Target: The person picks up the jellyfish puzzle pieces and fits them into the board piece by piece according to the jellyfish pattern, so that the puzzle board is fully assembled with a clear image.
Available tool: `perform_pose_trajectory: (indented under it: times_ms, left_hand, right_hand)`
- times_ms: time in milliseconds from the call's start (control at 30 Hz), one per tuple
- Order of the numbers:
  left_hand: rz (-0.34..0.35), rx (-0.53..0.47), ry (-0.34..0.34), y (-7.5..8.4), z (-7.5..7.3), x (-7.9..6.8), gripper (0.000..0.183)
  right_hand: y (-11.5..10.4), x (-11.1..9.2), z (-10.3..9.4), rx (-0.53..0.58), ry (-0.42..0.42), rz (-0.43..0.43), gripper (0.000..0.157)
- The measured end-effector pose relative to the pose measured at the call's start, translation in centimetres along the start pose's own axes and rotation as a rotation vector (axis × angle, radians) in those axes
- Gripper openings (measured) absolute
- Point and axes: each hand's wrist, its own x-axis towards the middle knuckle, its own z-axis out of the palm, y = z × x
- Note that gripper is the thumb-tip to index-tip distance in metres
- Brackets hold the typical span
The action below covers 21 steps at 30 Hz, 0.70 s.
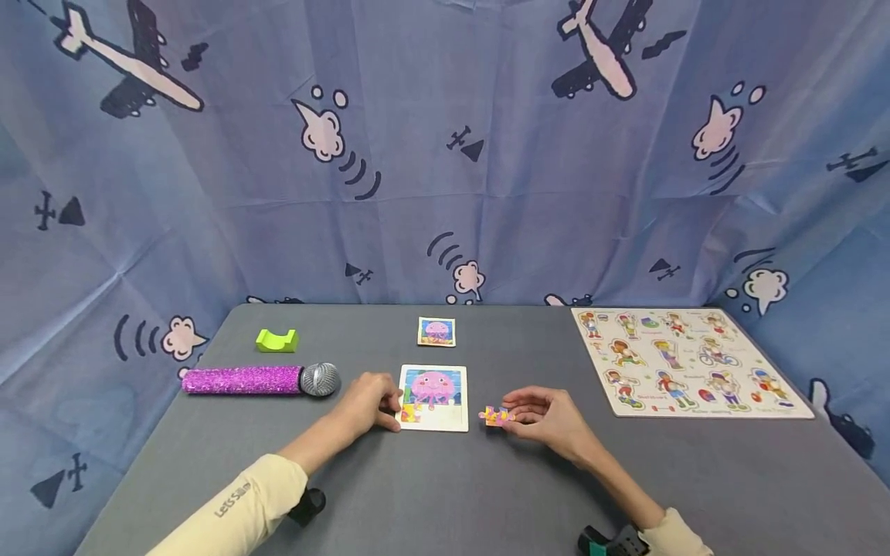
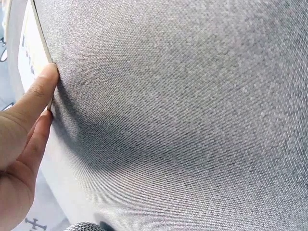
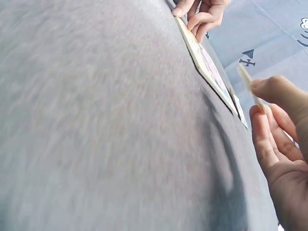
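Observation:
A square jigsaw puzzle board (image 1: 445,417) lies on the table, showing a pink jellyfish on blue in its upper part and an orange piece at lower left. The rest of its lower part is bare and pale. My left hand (image 1: 368,401) holds its left edge, thumb near the lower corner; the left wrist view shows thumb and finger (image 2: 39,91) against that edge. To the board's right, my right hand (image 1: 549,421) pinches a yellow and pink jigsaw piece (image 1: 496,416) just above the table. In the right wrist view, the piece (image 3: 250,86) appears edge-on between thumb and fingers.
Behind the board lies a small jellyfish picture card (image 1: 436,332). A purple glitter microphone (image 1: 243,380) and a green cradle-shaped block (image 1: 276,341) are at left. On the right is a large board with children's figures (image 1: 681,363). A patterned curtain (image 1: 417,154) hangs behind the table.

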Motion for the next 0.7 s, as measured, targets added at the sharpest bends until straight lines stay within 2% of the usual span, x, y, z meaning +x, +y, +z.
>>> perform_pose_trajectory:
  times_ms: [367,700]
  left_hand:
    - [0.014,-0.024,0.016,-0.3,0.3,0.0,0.029]
    - [0.006,-0.026,0.000,-0.6,0.6,0.2,0.028]
  right_hand:
    - [0.9,2.1,3.2,0.028,-0.036,-0.011,0.036]
    - [0.7,3.4,6.1,0.023,-0.010,-0.074,0.032]
